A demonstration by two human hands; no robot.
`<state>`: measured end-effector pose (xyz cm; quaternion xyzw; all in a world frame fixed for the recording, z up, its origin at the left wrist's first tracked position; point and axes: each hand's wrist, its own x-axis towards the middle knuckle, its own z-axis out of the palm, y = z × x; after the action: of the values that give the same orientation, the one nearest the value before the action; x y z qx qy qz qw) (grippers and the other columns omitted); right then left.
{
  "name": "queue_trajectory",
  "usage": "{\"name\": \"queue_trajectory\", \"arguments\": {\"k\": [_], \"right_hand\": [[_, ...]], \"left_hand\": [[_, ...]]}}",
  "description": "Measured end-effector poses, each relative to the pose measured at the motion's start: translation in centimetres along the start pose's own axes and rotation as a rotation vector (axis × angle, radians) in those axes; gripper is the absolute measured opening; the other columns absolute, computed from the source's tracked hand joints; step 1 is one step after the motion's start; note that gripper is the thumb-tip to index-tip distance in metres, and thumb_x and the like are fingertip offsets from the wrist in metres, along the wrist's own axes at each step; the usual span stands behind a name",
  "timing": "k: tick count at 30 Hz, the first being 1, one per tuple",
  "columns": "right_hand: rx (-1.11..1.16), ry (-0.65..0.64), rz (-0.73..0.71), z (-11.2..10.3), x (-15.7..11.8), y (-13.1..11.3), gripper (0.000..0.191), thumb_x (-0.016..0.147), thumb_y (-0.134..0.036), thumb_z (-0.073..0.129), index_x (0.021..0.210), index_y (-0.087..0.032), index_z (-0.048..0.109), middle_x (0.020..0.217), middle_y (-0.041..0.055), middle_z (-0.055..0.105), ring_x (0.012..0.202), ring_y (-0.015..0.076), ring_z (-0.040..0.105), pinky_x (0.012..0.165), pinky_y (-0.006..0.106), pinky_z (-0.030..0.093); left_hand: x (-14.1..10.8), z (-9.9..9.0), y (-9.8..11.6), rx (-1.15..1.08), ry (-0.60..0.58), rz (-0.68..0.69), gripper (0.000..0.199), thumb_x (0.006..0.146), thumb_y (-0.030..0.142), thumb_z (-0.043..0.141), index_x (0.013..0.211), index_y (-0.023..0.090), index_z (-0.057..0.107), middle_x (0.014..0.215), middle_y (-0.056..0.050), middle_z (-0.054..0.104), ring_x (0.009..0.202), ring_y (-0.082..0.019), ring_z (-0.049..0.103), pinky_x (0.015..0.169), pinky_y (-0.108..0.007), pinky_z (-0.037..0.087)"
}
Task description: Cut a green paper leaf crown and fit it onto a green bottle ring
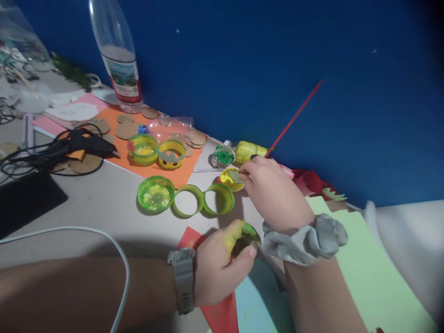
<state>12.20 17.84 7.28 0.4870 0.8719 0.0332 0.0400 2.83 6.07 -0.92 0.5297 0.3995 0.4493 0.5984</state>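
Observation:
My left hand (222, 263), with a grey watch at the wrist and yellow-green paint on the index finger, is closed round a small ring (252, 232) with a green edge; the fingers hide much of it. Farther back, my right hand (268, 185), a grey scrunchie at its wrist, has its fingers pinched together at a small cup of yellow paint (231, 179). What they pinch is hidden. Beside the cup stand two green-yellow rings (219, 199) and a green-painted round dish (156, 194). A cup with green contents (225, 156) sits just behind.
A thin red stick (294, 118) slants up behind my right hand, near a yellow bottle (249, 150). To the left lie a black glue gun (92, 142), orange paper (118, 159) and a tall clear bottle (121, 69). A white cable (118, 249) crosses my left forearm. Blue wall behind.

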Motion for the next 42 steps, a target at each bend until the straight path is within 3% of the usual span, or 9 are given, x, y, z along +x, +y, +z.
{"name": "queue_trajectory", "arguments": {"k": [4, 10, 15, 24, 29, 42], "right_hand": [[-0.07, -0.019, -0.035, 0.7, -0.2, 0.0, 0.024, 0.088, -0.007, 0.039, 0.075, -0.014, 0.059, 0.081, 0.0165, 0.057, 0.079, 0.0296, 0.055, 0.073, 0.042, 0.044], [-0.128, 0.083, -0.059, 0.1, -0.7, -0.4, 0.02, 0.08, -0.004, 0.045, 0.072, -0.015, 0.06, 0.082, 0.016, 0.059, 0.08, 0.0306, 0.053, 0.072, 0.044, 0.045], [-0.131, 0.036, -0.107, -0.4, -0.8, -0.1, 0.018, 0.083, -0.008, 0.047, 0.073, -0.016, 0.059, 0.085, 0.0152, 0.057, 0.083, 0.0298, 0.052, 0.076, 0.044, 0.044], [-0.264, 0.129, -0.065, 1.8, -0.1, -0.5, 0.019, 0.085, -0.009, 0.046, 0.077, -0.014, 0.063, 0.086, 0.0172, 0.055, 0.089, 0.0354, 0.051, 0.071, 0.047, 0.039], [-0.28, 0.082, -0.036, 2.0, 0.0, -0.7, 0.021, 0.086, -0.009, 0.045, 0.085, -0.011, 0.066, 0.089, 0.0187, 0.054, 0.091, 0.0375, 0.05, 0.072, 0.046, 0.036], [-0.383, 0.074, 0.01, 2.9, 0.3, -0.9, 0.024, 0.089, -0.008, 0.044, 0.092, -0.013, 0.068, 0.088, 0.0136, 0.054, 0.089, 0.0313, 0.048, 0.07, 0.038, 0.026]], "left_hand": [[0.0, 0.3, 0.0, -0.051, 0.013, -0.03, 0.006, 0.089, 0.016, 0.047, 0.084, 0.02, 0.048, 0.072, 0.003, 0.049, 0.066, -0.012, 0.046, 0.062, -0.026, 0.036], [0.2, 0.1, 0.3, -0.079, -0.029, -0.04, 0.007, 0.092, 0.018, 0.046, 0.087, 0.02, 0.049, 0.074, 0.003, 0.052, 0.067, -0.011, 0.046, 0.066, -0.025, 0.036], [0.2, 0.0, 0.4, -0.054, -0.033, -0.026, 0.009, 0.09, 0.015, 0.046, 0.083, 0.02, 0.049, 0.072, 0.003, 0.051, 0.067, -0.011, 0.046, 0.064, -0.025, 0.036], [0.0, 0.1, -0.1, 0.002, -0.02, -0.002, 0.009, 0.087, 0.015, 0.047, 0.081, 0.021, 0.046, 0.07, 0.004, 0.048, 0.064, -0.012, 0.044, 0.061, -0.026, 0.034], [0.1, -0.1, -0.3, 0.035, -0.028, -0.017, 0.01, 0.086, 0.017, 0.049, 0.08, 0.022, 0.043, 0.069, 0.005, 0.048, 0.063, -0.011, 0.044, 0.059, -0.026, 0.034], [0.3, -0.1, 0.0, 0.079, -0.01, -0.088, 0.011, 0.085, 0.02, 0.048, 0.077, 0.023, 0.041, 0.066, 0.006, 0.048, 0.061, -0.012, 0.044, 0.058, -0.026, 0.034]]}}
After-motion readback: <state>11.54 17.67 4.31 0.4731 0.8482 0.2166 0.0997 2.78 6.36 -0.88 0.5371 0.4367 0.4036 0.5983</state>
